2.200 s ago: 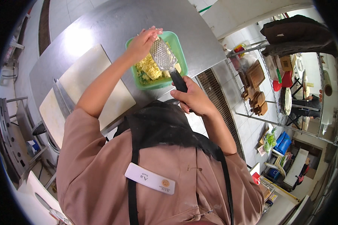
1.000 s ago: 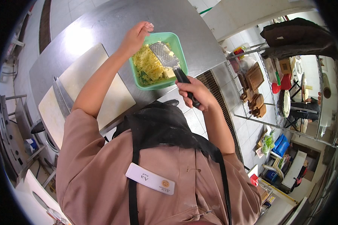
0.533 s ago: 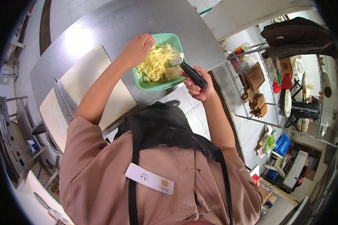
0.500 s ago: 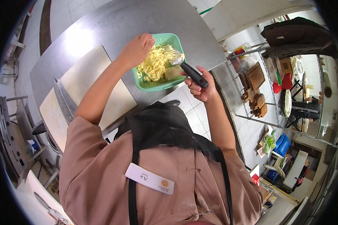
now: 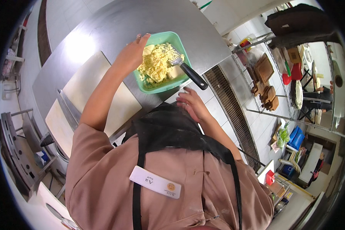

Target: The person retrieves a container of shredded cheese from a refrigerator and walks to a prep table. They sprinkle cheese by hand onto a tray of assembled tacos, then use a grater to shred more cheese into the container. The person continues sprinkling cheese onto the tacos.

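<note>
Green tub (image 5: 175,40): rectangular, on the steel worktop (image 5: 103,27), just beyond the counter edge in front of the person. Holds a heap of pale yellow shreds (image 5: 159,65).

Grater (image 5: 188,70): rests in the tub, unheld. Long axis runs diagonally; metal blade end lies on the shreds toward the far left, black handle sticks out over the tub's near right rim, pointing toward the person's right.

Left hand (image 5: 131,55): at the tub's left rim, fingers curved over the edge; whether it grips the rim cannot be told.

Right hand (image 5: 191,104): open, fingers loosely spread, holding nothing, just below the grater handle and apart from it.

Cutting board (image 5: 92,99): pale, left of the tub, under the left forearm.

Name badge (image 5: 155,181): white oblong with a small round orange mark, pinned on the tan shirt beside the black apron strap.

Wire rack (image 5: 268,76): right of the counter, holding brown wooden blocks and red items.
</note>
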`<state>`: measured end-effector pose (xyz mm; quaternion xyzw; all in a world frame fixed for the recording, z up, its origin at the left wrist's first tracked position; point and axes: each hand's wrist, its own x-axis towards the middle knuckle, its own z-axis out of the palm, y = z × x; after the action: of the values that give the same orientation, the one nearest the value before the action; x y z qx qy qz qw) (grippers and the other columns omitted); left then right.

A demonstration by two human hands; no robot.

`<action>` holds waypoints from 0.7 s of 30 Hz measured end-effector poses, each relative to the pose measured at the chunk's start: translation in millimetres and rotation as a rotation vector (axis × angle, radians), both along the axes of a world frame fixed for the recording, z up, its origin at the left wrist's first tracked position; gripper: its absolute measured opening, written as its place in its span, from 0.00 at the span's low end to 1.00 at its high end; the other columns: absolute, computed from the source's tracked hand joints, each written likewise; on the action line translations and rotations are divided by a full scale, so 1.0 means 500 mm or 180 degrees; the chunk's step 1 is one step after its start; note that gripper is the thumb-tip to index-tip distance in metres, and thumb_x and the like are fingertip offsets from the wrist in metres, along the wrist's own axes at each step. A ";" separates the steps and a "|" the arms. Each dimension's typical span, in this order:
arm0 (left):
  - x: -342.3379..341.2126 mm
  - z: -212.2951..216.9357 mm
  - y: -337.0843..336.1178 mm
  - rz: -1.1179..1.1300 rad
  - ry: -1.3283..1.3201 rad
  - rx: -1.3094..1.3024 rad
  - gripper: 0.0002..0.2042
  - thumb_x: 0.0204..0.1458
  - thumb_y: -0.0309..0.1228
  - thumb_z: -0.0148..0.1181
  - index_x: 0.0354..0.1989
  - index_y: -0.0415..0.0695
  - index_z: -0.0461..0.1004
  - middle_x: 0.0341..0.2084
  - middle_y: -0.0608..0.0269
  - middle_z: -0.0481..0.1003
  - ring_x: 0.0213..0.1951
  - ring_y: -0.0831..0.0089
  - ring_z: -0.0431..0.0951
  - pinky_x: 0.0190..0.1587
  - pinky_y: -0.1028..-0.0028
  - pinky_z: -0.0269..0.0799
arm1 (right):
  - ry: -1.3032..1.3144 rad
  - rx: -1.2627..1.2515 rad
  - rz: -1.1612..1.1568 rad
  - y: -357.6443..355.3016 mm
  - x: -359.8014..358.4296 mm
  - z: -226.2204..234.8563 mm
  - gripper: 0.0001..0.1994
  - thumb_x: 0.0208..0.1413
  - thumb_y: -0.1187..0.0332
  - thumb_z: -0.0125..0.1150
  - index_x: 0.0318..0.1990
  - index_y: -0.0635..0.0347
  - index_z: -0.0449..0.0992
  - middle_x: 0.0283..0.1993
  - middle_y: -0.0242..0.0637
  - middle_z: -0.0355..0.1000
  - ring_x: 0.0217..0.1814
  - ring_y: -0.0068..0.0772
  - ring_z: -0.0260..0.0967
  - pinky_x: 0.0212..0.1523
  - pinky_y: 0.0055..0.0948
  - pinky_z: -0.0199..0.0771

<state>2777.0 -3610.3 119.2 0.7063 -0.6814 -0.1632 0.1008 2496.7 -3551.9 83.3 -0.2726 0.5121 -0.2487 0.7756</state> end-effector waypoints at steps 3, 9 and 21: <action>-0.003 -0.002 -0.009 -0.0255 -0.0390 -0.0172 0.31 0.45 0.14 0.39 0.62 0.44 0.52 0.60 0.48 0.58 0.59 0.54 0.61 0.60 0.61 0.58 | 0.0012 -0.0229 -0.0188 -0.050 0.055 0.014 0.23 0.51 0.71 0.56 0.54 0.64 0.58 0.46 0.41 0.64 0.44 0.35 0.66 0.43 0.33 0.70; -0.001 -0.009 -0.013 -0.0982 -0.1329 -0.0446 0.27 0.51 0.19 0.39 0.62 0.46 0.52 0.61 0.45 0.56 0.65 0.56 0.51 0.66 0.57 0.41 | -0.0196 0.0520 -0.0477 -0.120 0.076 -0.006 0.09 0.49 0.74 0.53 0.39 0.60 0.66 0.33 0.37 0.68 0.33 0.32 0.69 0.33 0.33 0.73; -0.105 0.049 -0.040 -0.1913 -0.0930 -0.0409 0.14 0.56 0.24 0.36 0.51 0.41 0.58 0.54 0.38 0.63 0.62 0.49 0.56 0.67 0.58 0.41 | -0.0914 0.0651 -0.0930 -0.083 -0.045 -0.001 0.15 0.39 0.68 0.49 0.38 0.58 0.72 0.34 0.34 0.71 0.35 0.34 0.68 0.42 0.36 0.66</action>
<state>2724.3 -3630.5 143.5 0.4821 -0.8752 -0.0395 -0.0063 2474.1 -3593.6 82.6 -0.0773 0.4530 -0.3413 0.8199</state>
